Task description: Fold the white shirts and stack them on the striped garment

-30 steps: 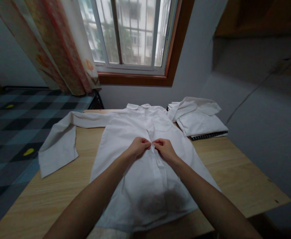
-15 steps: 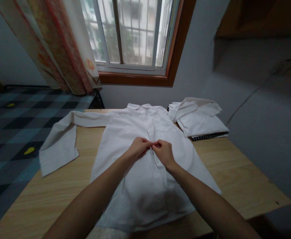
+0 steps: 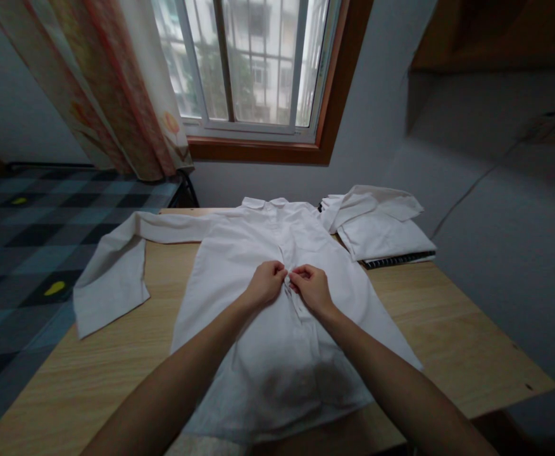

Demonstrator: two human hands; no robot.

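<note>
A: From the head camera, the only view, where is the white shirt [image 3: 230, 259]?
B: It lies flat, front up, on the wooden table [image 3: 471, 335]. The collar [image 3: 264, 203] is at the far end, by the window [image 3: 262, 69]. One sleeve [image 3: 109, 291] lies bent on the left. The other rests on the folded white clothes [image 3: 388, 237] on the right.
A: What are the fingers doing?
B: The left hand [image 3: 266, 283] has its thumb and first finger pressed together, and they seem to pinch the shirt's front strip. The right hand [image 3: 313, 288] looks like it pinches the strip too, just beside the left one.
A: So which step is it?
B: I think it's a button step, about halfway down the front. The button is too small to be sure of, so I can't tell if it's going in or out.
A: What does the next move need?
B: I'd say one hand should hold the cloth steady while the other lines up the button and its hole. Pulling too hard could bunch the strip.
A: Any words or brand names?
B: None I can read. The shirt shows no label. The checked bed cover [image 3: 25, 253] has yellow shapes, but I see no letters on it.
</note>
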